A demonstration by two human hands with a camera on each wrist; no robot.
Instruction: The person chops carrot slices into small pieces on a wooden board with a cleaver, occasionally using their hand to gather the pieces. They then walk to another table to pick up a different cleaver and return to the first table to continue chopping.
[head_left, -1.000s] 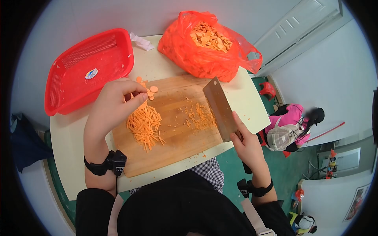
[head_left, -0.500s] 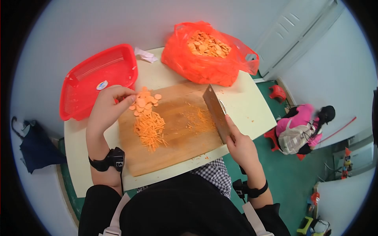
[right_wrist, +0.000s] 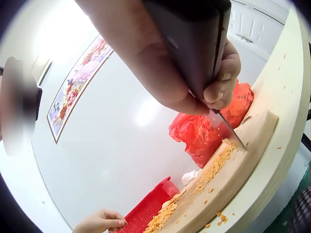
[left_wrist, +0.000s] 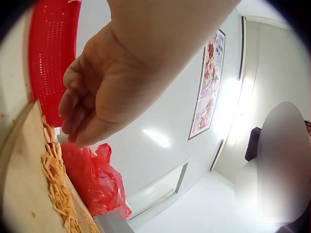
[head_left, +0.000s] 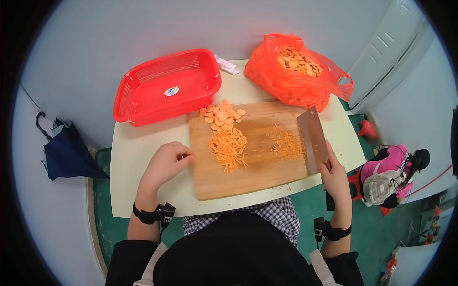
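Observation:
My right hand (head_left: 337, 177) grips the dark handle of a cleaver (head_left: 312, 138), its broad blade standing on edge near the right end of the wooden cutting board (head_left: 202, 183). Beside the board's left edge is my left hand (head_left: 167, 164), fingers loosely curled with nothing visible in them. A pile of orange shreds (head_left: 229, 148), looking like carrot, lies on the left half of the board. Round orange slices (head_left: 224, 114) are heaped just behind it. Fine orange crumbs (head_left: 287, 144) are scattered against the blade's left side.
A red plastic basket (head_left: 138, 114) stands at the table's back left. At the back right, a red plastic bag (head_left: 267, 71) is full of orange slices, with crumpled white paper (head_left: 227, 66) between them. A person in pink (head_left: 393, 162) sits off to the right.
My left hand has withdrawn from the slices toward me, to the board's left edge. The cleaver stays in my right hand at the board's right end. The head view has shifted left.

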